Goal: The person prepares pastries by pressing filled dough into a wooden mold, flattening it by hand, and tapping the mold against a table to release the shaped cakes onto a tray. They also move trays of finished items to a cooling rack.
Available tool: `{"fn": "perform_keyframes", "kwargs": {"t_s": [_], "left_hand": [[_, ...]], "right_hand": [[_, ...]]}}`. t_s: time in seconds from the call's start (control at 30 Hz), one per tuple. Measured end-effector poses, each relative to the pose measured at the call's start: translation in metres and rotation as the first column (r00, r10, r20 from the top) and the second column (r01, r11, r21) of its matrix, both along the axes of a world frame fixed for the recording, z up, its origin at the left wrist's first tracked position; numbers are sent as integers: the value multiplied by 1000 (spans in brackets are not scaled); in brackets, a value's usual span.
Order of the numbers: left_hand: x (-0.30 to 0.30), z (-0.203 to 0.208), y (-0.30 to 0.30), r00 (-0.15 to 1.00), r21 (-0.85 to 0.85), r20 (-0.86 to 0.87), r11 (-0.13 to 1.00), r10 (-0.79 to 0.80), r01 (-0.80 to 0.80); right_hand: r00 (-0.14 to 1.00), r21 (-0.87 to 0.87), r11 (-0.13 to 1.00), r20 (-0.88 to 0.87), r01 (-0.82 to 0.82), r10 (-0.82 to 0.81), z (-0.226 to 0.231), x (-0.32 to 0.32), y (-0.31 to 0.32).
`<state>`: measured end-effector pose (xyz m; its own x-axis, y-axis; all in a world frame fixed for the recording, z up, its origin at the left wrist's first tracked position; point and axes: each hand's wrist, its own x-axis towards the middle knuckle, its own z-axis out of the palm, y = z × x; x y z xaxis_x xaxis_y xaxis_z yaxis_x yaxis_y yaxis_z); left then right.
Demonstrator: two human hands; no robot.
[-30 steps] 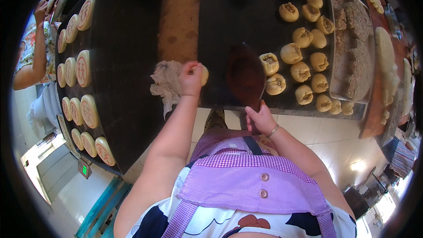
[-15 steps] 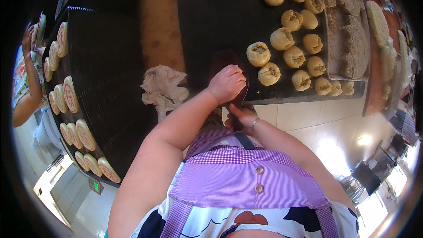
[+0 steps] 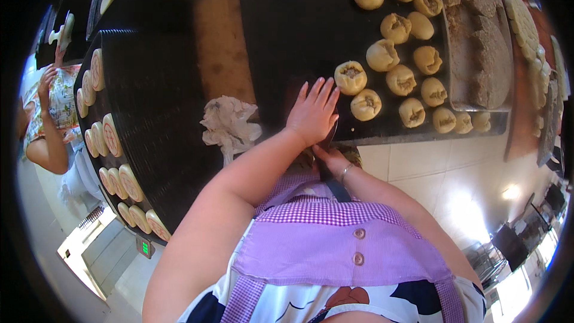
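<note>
My left hand [image 3: 312,112] lies flat with its fingers stretched out and a little apart, on top of a dark paddle-shaped board [image 3: 327,139] that it mostly covers. Below it, at the table's front edge, my right hand [image 3: 335,161] is closed round the board's narrow handle; most of its fingers are hidden. Just right of my left fingertips sit two filled dough balls [image 3: 350,78] with open tops showing a brownish filling. Several more filled dough balls [image 3: 400,79] stand behind and to the right on the dark table [image 3: 287,30].
A tray [image 3: 472,108] of brownish filling stands at the right, with pale dough [image 3: 526,27] beyond. Left of my hands lies a crumpled whitish sheet [image 3: 232,127] near a brown strip [image 3: 222,48]. Flat round pastries [image 3: 130,182] with red marks line the left; a co-worker's arm [image 3: 55,143] is beyond.
My left hand's fingers have gone from curled to stretched out flat over the board. The co-worker at the left has shifted more into view. The whole view has moved slightly.
</note>
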<state>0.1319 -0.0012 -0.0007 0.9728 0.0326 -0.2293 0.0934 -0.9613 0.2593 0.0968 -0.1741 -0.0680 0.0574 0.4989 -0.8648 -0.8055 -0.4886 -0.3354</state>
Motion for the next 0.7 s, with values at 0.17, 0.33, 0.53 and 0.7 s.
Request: {"fn": "perform_keyframes", "kwargs": {"t_s": [0.17, 0.33, 0.53, 0.7], "left_hand": [[-10, -16, -3, 995, -18, 97, 1000, 9, -7], [-4, -5, -23, 967, 37, -86, 970, 242, -240], [3, -21, -5, 985, 97, 37, 980, 169, -172], [0, -25, 4, 988, 12, -1, 988, 155, -155]], "right_hand": [[994, 119, 992, -108, 29, -16, -26, -10, -7], [995, 26, 998, -87, -50, 52, 11, 9, -3], [965, -62, 964, -44, -260, 257, 14, 24, -5], [965, -64, 964, -41, -260, 257, 17, 19, -7]]}}
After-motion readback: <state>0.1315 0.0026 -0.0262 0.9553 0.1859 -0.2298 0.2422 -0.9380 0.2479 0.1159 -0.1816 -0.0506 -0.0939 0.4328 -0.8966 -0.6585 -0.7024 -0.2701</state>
